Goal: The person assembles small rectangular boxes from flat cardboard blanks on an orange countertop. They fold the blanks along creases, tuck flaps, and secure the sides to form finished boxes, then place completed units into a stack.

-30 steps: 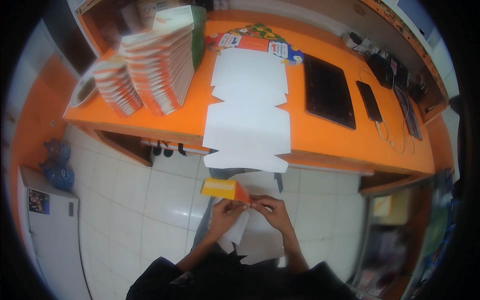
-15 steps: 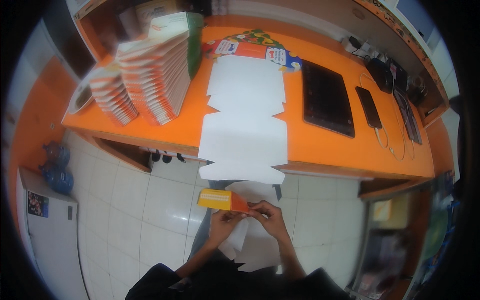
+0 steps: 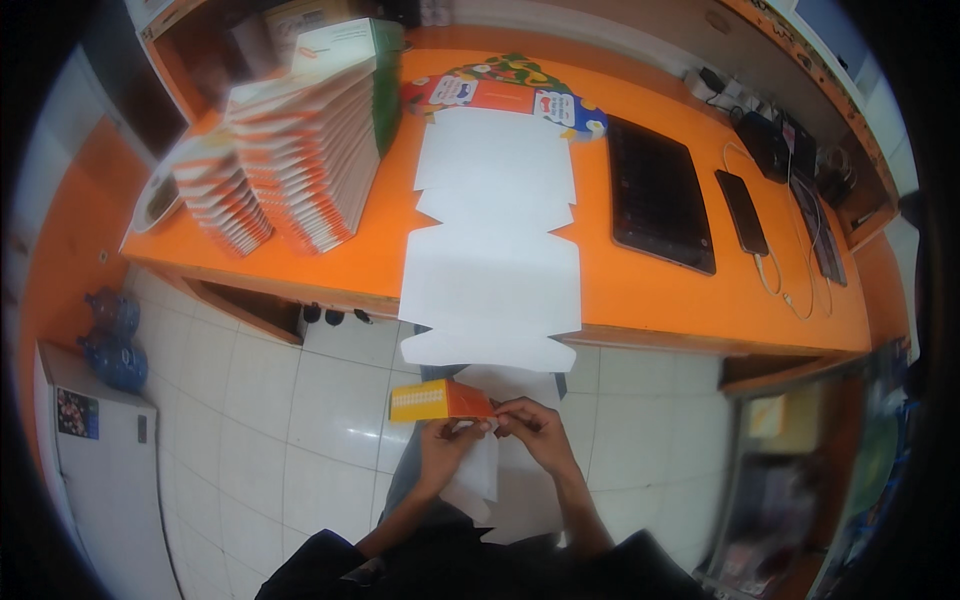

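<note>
Left hand (image 3: 445,452), right hand (image 3: 538,432) pinch carton (image 3: 432,400) (yellow-orange).

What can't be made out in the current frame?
All in the head view:
Some finger ends of the left hand: hidden by the yellow-and-orange carton and the hand itself.
Carton's underside: turned away from the camera.
Pale card on the lap: partly covered by left hand and right hand.
Shelf items at right: blurred.
White cabinet: cut off by the dark fisheye rim.

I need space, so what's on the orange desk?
Mainly orange-white stacks on the left, a white cutout overhanging the near edge, a colourful piece beyond it, and a dark device and phone on the right. Whatever the cutout and stacks cover is hidden.
</note>
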{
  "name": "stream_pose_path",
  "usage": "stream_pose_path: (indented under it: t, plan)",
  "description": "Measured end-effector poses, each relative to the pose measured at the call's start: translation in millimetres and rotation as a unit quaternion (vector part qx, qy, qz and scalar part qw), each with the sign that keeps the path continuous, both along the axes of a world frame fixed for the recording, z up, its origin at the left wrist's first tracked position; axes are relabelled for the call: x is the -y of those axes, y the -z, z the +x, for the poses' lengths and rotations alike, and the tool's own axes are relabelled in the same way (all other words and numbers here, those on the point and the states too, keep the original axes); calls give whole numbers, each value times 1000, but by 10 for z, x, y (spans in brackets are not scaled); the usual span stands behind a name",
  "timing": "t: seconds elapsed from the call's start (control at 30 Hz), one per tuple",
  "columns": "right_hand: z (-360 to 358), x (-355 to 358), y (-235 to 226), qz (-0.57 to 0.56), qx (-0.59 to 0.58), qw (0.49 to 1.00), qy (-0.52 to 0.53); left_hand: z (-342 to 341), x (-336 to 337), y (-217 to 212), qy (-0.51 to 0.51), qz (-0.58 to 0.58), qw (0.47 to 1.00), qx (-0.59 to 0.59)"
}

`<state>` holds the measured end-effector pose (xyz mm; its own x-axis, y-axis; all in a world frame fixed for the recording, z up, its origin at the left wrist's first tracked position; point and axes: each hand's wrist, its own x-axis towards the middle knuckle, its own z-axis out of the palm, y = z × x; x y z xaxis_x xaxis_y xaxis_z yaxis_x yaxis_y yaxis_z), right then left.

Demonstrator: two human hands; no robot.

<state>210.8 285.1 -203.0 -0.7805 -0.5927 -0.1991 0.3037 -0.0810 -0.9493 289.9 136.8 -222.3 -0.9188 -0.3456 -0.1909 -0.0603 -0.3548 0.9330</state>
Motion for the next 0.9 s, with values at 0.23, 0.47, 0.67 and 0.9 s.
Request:
stream_pose_path:
  t: [0.23,0.47,0.67,0.9]
  plan:
    - [92,17,-41,-8,27,999,24,42,38,-16,20,4,999,-25]
    - [95,-15,-100,19,-4,1000,8,77,33,-42,25,19,999,-21]
    - [58,-60,-155,23,-11,1000,-10,101,26,-28,22,10,999,-32]
    - [85,-127,-99,30,-40,999,-1,140,92,-45,84,-55,995,30]
